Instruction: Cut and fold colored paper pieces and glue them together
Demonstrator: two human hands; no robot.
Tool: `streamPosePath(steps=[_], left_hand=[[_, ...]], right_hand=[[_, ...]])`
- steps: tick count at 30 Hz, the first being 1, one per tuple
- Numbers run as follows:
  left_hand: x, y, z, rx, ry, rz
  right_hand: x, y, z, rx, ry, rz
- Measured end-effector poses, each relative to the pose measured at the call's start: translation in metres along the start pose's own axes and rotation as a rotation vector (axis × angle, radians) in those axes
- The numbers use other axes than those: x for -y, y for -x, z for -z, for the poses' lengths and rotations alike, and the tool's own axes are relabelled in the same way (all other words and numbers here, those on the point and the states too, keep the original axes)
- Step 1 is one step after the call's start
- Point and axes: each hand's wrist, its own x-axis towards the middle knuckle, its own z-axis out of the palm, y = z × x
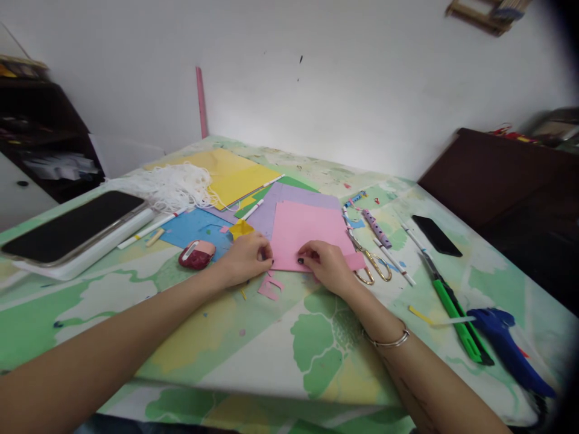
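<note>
A pink craft sheet [312,226] lies flat in front of me. My left hand [244,259] is closed at its lower left corner, fingers curled together. Over the sheet's lower edge, my right hand [328,265] is closed too, thumb against the fingertips. Whatever sits between the fingers of either hand is too small or hidden to make out. Cut pink scraps [270,287] lie just below the left hand. Behind that hand is a small yellow folded piece [241,228]. Gold-handled scissors [377,265] rest right of the sheet, beside a pink strip [355,261].
Purple [289,196], blue [194,226] and yellow sheets [230,172] spread behind, with white yarn [176,184]. At left, a phone [76,223] tops a white box; a maroon case [196,254] is nearer. Right: a green cutter [456,316], blue glue gun [509,343], black phone [436,235].
</note>
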Motion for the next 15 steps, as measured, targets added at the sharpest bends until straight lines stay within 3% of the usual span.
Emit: streamPosePath(steps=[5,11,15], left_hand=[[-0.0019,0.0030,0.0048,0.017,0.023,0.051],[-0.0042,0.0082,0.0050,0.008,0.208,0.113],[-0.0041,0.0077,0.0041,-0.019,0.175,0.061]], right_hand=[[0.0002,0.0007,-0.0018,-0.027,-0.028,-0.007],[-0.0004,0.0001,-0.0036,-0.027,-0.012,0.012],[-0.0007,-0.0009,-0.0049,-0.033,0.002,0.022]])
